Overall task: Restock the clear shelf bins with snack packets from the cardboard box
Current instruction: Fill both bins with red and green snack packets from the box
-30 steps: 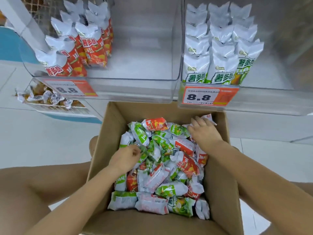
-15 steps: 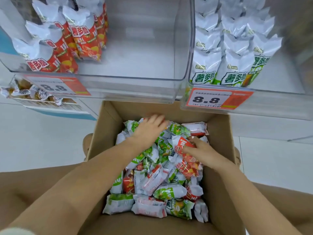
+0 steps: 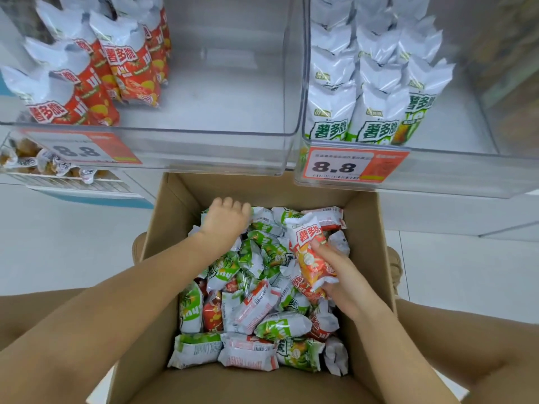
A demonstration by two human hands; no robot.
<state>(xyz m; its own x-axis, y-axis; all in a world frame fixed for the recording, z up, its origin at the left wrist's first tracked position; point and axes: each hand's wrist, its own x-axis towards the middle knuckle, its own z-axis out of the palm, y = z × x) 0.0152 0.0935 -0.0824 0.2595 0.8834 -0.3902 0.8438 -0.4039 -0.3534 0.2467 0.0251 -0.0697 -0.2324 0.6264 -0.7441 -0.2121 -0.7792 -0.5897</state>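
Observation:
An open cardboard box [image 3: 163, 243] sits between my knees, full of red and green snack packets [image 3: 262, 313]. My right hand [image 3: 341, 275] grips one red packet [image 3: 310, 255] and holds it lifted above the pile, label up. My left hand [image 3: 226, 221] reaches into the box's far left corner with its fingers curled down among the packets; what they hold is hidden. Above the box, the left clear bin [image 3: 221, 147] holds red packets [image 3: 128, 71] on its left side only. The right clear bin [image 3: 437, 176] holds rows of green packets [image 3: 376, 91].
Orange price tags reading 8.8 hang on the left bin front [image 3: 84, 148] and the right bin front [image 3: 350, 164]. A lower shelf basket [image 3: 58, 179] with small wrapped sweets sits at far left. White floor tiles [image 3: 58, 237] surround the box.
My right hand has closed on a red packet and raised it from the pile. My left hand has pushed further toward the box's far left corner. The view has moved closer to the bins.

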